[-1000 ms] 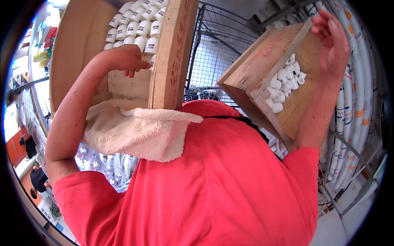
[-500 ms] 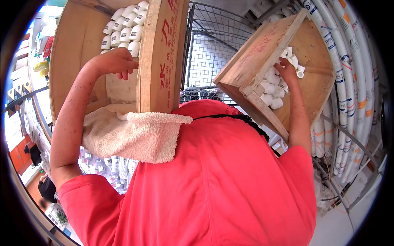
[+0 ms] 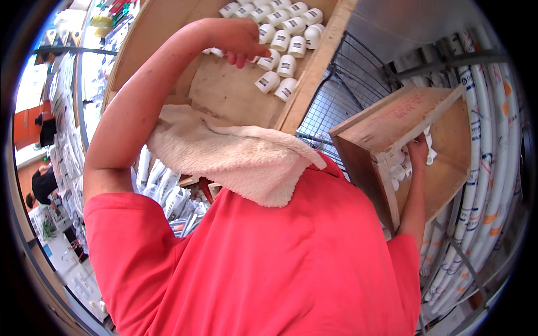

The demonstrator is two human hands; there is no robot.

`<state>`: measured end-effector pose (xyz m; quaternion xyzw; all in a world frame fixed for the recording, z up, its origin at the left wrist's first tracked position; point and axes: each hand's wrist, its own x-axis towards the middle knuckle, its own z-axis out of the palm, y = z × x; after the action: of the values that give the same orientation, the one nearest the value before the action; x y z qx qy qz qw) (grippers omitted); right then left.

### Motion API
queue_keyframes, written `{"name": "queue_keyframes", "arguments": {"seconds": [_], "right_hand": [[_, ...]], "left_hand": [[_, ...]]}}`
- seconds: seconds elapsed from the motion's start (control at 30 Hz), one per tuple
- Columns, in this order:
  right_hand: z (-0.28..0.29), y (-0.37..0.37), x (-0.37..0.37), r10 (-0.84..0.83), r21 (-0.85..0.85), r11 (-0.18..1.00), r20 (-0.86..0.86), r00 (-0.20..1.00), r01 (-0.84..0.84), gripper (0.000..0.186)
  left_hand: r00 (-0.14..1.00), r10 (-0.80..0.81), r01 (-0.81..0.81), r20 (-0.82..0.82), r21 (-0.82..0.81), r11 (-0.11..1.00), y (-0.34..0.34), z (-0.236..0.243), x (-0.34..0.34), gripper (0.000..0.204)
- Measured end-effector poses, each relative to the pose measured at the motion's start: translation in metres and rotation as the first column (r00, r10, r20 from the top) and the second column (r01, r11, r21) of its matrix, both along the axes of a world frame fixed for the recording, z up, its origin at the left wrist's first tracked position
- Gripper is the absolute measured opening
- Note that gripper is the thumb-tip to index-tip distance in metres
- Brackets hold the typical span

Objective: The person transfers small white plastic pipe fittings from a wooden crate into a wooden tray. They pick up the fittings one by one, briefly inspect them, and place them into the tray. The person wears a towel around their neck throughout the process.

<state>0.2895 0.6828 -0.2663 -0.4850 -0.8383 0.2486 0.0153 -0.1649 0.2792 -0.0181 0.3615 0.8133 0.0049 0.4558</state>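
Note:
My left hand (image 3: 241, 45) is over a large wooden box (image 3: 224, 95) holding several white cylindrical fittings (image 3: 283, 41), its fingers curled and one fingertip against a fitting; what it grips is unclear. At the right, my right hand (image 3: 417, 148) reaches inside a smaller, tilted wooden box (image 3: 426, 196) among small white fittings (image 3: 399, 168). Its fingers are curled, with their tips and anything held hidden. A beige fleece cloth (image 3: 235, 154) drapes across the near end of the large box, below my left forearm.
A wire-mesh basket (image 3: 322, 95) sits between the boxes. Long white pipes (image 3: 482, 168) stand in a metal rack along the right. Bagged goods (image 3: 168, 185) and shelving line the left side, where another person (image 3: 43, 185) is at a counter.
My right hand came down from above the smaller box into it. The view has turned, so both boxes appear shifted and more of the large box's fittings show.

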Motion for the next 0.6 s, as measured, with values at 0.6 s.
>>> {"name": "queue_keyframes", "arguments": {"seconds": [0.6], "right_hand": [[0.272,-0.116,-0.107,0.246,0.132,0.966,-0.749,0.616,-0.224,0.058]], "left_hand": [[0.999,-0.033,0.003,0.029,0.710,0.704,0.007,0.055,0.036,0.031]]}}
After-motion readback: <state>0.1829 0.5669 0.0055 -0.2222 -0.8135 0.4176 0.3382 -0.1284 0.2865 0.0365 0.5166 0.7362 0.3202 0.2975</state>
